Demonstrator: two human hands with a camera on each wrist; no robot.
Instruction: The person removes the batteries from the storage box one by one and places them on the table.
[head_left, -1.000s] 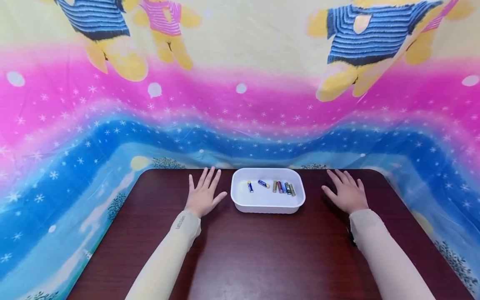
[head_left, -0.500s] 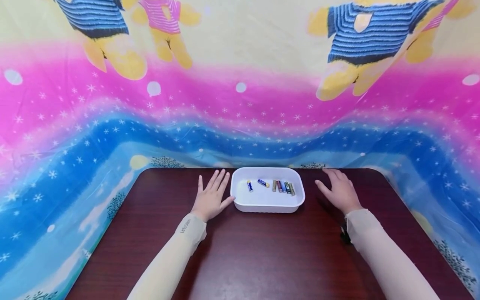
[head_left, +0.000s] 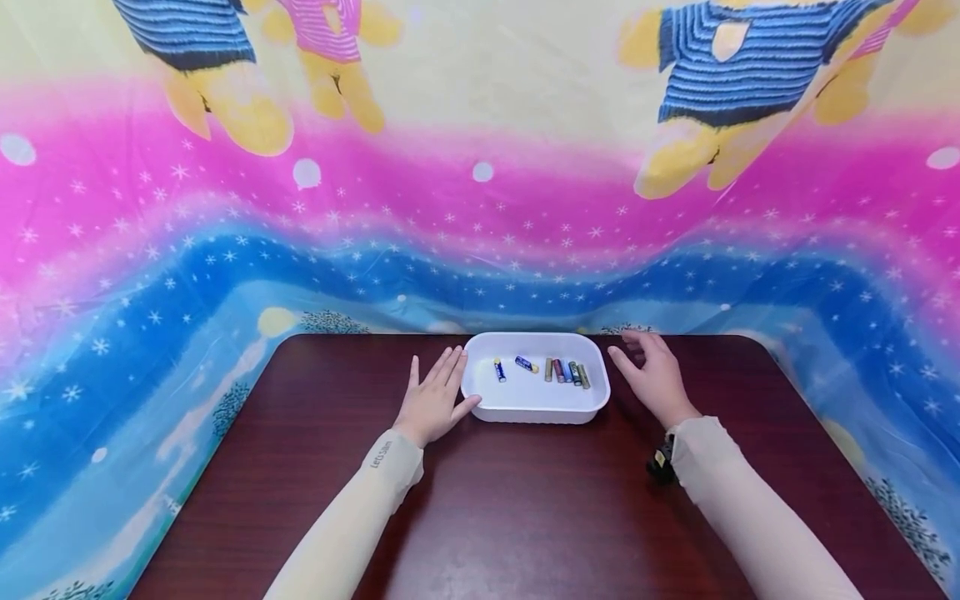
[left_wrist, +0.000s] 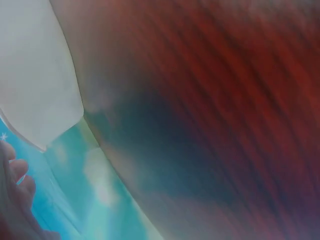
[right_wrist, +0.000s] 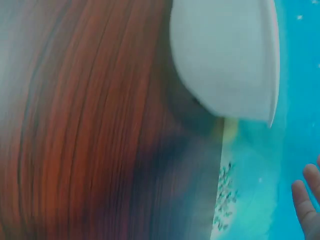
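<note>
A white plastic tub [head_left: 536,415] stands near the table's far edge. Inside it, two blue batteries with yellow ends, one of them a blue battery [head_left: 500,371], lie apart on the left and middle. A row of several batteries [head_left: 567,372] in mixed colours lies on the right. My left hand [head_left: 433,402] is at the tub's left side, fingers straight, fingertips and thumb right at the rim. My right hand [head_left: 657,382] is just off the right side, fingers slightly bent and holding nothing. Both wrist views show the tub's outer wall [left_wrist: 37,65] and some fingertips.
The dark reddish-brown table [head_left: 525,517] has rounded far corners. A printed curtain [head_left: 480,233] with bears and snowflakes hangs behind and around it. A black band [head_left: 662,460] sits at the right wrist, by the cuff of the cream sleeve.
Both hands have moved inward toward the tub, the left going right and the right going left. The right hand's fingers have bent a little. The tub and batteries stay in place.
</note>
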